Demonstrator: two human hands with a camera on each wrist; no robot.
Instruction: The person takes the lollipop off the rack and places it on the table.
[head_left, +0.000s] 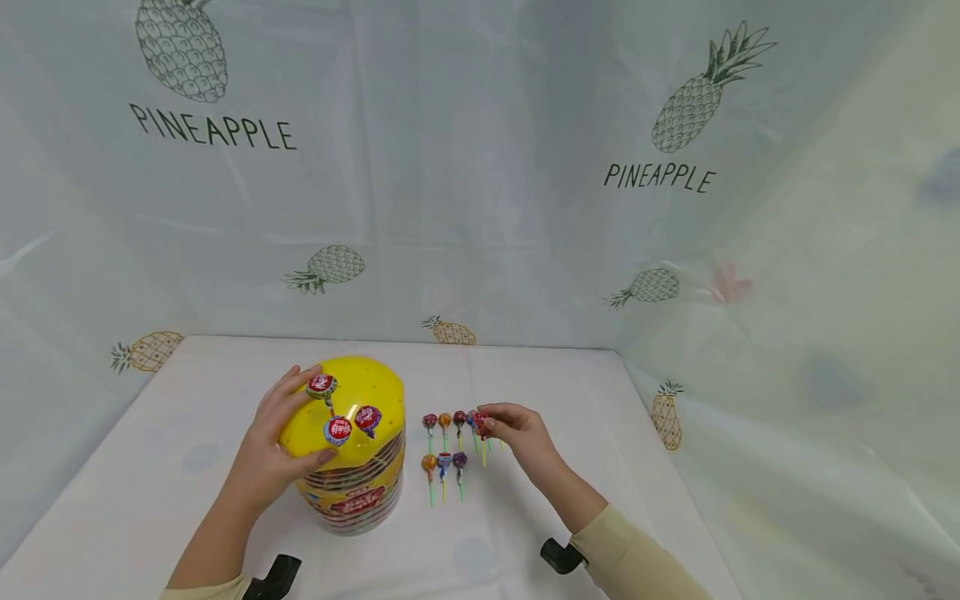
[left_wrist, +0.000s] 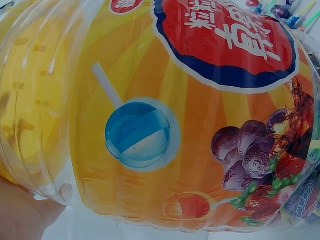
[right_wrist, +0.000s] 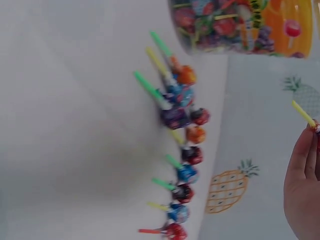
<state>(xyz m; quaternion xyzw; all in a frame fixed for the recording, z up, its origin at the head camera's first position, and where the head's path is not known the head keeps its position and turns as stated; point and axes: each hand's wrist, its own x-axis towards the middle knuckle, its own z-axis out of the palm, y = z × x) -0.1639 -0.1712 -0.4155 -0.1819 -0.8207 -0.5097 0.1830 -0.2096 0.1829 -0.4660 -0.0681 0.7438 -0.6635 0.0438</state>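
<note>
A large clear jar of lollipops (head_left: 358, 500) with a yellow lid (head_left: 386, 392) stands on the table, its fruit-printed label (left_wrist: 195, 115) filling the left wrist view. My left hand (head_left: 273, 437) grips the lid from the left, thumb in front and fingers over the far side. To the right of the jar, my right hand (head_left: 521, 429) pinches a red-wrapped lollipop (head_left: 482, 427) by its head, the yellow stick (right_wrist: 302, 114) pointing out. It is held over the right part of two rows of lollipops. The front row has three, including a purple one (head_left: 460, 460).
The back row holds several lollipops, among them an orange one (head_left: 445, 420) and a red one (right_wrist: 176, 231) at its far end. Behind the white table (head_left: 555, 375) hangs a pineapple-print curtain (head_left: 480, 208).
</note>
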